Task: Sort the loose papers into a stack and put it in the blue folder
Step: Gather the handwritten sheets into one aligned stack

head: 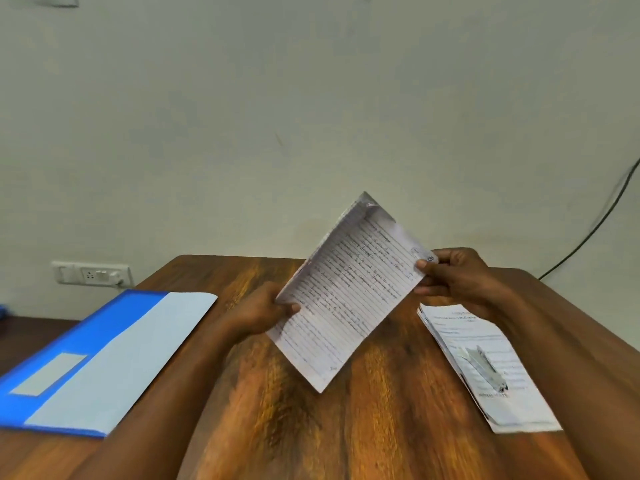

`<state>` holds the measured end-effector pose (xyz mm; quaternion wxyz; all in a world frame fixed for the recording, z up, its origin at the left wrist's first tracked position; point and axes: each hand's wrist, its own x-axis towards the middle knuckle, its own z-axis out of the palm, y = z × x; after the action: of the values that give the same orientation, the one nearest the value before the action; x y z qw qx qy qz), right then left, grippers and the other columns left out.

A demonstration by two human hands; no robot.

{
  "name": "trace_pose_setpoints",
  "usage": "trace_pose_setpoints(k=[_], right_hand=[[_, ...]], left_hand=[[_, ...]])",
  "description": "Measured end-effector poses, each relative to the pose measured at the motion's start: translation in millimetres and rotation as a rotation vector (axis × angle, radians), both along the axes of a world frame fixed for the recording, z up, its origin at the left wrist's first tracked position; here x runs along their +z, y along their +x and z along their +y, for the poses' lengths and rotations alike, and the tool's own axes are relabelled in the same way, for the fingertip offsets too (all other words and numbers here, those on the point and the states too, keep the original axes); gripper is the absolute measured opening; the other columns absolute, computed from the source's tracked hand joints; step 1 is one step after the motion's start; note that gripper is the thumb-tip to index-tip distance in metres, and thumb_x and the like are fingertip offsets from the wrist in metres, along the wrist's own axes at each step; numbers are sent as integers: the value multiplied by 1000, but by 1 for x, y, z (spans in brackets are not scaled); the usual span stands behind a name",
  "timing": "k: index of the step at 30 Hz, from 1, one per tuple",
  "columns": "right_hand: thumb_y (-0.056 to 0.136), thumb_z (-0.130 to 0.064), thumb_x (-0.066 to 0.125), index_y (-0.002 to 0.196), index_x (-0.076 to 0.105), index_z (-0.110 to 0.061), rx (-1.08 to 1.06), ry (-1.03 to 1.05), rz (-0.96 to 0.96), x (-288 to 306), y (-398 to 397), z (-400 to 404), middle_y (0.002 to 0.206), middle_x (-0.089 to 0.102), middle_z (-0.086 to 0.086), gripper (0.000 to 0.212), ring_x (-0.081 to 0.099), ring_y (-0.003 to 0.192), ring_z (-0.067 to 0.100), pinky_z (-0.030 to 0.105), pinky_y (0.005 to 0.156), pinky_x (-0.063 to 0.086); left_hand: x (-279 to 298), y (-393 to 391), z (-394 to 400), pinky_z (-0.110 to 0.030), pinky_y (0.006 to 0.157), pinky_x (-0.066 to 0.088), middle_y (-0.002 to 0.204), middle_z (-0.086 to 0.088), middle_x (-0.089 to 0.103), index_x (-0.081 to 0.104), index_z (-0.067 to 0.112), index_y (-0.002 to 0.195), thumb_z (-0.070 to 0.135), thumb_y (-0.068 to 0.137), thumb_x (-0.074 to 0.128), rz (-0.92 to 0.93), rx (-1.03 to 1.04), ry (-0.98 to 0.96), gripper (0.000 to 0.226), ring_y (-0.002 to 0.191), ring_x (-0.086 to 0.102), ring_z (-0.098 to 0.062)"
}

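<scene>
I hold a bundle of lined, handwritten papers (346,289) tilted above the middle of the wooden table (294,427). My left hand (259,311) grips its left edge, thumb on top. Its right corner is pinched by my right hand (457,277). A second pile of printed papers (485,368) lies flat on the table at the right, under my right forearm. The blue folder (93,362) lies shut at the left, with a pale front flap and a blank label.
A pale wall rises right behind the table. A wall socket (91,273) sits low at the left, and a dark cable (595,226) runs down the wall at the right. The table's left edge drops to a lower dark surface.
</scene>
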<state>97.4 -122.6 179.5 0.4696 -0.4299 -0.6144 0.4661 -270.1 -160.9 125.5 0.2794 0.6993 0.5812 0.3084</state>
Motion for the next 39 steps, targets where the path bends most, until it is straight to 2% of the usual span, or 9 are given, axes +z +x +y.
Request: trace_pose_setpoints(k=[5, 10, 12, 16, 20, 24, 26, 32, 39], right_hand=[[98, -9, 67, 122, 72, 2, 69, -50, -98, -9, 16, 2, 108, 78, 23, 27, 77, 100, 38, 46, 87, 63], [90, -14, 78, 114, 78, -4, 139, -82, -285, -8, 24, 3, 111, 79, 15, 26, 76, 104, 38, 52, 96, 58], [83, -15, 84, 112, 77, -6, 136, -38, -315, -7, 18, 2, 107, 80, 10, 31, 78, 100, 30, 46, 89, 61], [77, -21, 87, 115, 73, -12, 134, -21, -333, -19, -4, 2, 108, 80, 4, 42, 77, 99, 21, 35, 85, 63], [70, -29, 86, 117, 70, -13, 79, -25, -188, -42, -7, 6, 110, 78, 10, 51, 74, 105, 29, 46, 94, 61], [74, -19, 83, 123, 67, -5, 57, -85, -2, -68, -3, 3, 116, 76, 17, 54, 73, 109, 34, 46, 90, 62], [73, -16, 84, 123, 67, -3, 21, -104, 57, -81, -6, 2, 116, 75, 19, 54, 72, 109, 37, 51, 92, 61], [84, -22, 85, 115, 71, -11, -121, -95, 4, -121, -30, -6, 110, 79, 7, 36, 76, 104, 29, 55, 93, 61], [88, -16, 82, 104, 67, -24, -234, 7, -14, -112, -40, 1, 108, 77, 3, 22, 75, 100, 27, 49, 86, 63]], left_hand=[[8, -11, 6, -34, 90, 63, 111, 7, 77, 68, 20, 114, 24, 102, 66, 91, -34, -20, 12, 102, 75, -14], [20, -15, 5, -44, 87, 64, 109, 8, 76, 69, 29, 108, 46, 92, 64, 272, -79, 48, 23, 102, 75, -15], [29, -7, 3, -41, 88, 63, 109, 7, 75, 67, 34, 97, 35, 99, 66, 366, -126, 91, 2, 102, 73, -14], [43, 5, 3, -37, 87, 61, 108, 7, 72, 65, 33, 101, 28, 99, 70, 467, -122, 189, 8, 99, 69, -12], [40, -13, 0, -33, 75, 64, 97, 10, 78, 75, 27, 107, 37, 84, 86, 159, -37, 238, 27, 85, 76, -9], [3, -14, -7, -48, 88, 64, 112, -13, 79, 70, 8, 118, 18, 76, 87, -619, 62, 30, 46, 100, 78, -31], [-22, -6, -9, -57, 97, 59, 120, -20, 76, 67, 0, 125, 10, 82, 80, -831, 33, -88, 45, 110, 74, -40], [-72, 25, -10, -55, 93, 61, 114, -19, 77, 71, 2, 116, 5, 91, 76, -777, 221, -64, 25, 100, 78, -33], [-75, 33, -17, -25, 71, 64, 108, -1, 77, 70, 15, 115, 20, 97, 72, -636, 299, 148, 18, 97, 76, -17]])
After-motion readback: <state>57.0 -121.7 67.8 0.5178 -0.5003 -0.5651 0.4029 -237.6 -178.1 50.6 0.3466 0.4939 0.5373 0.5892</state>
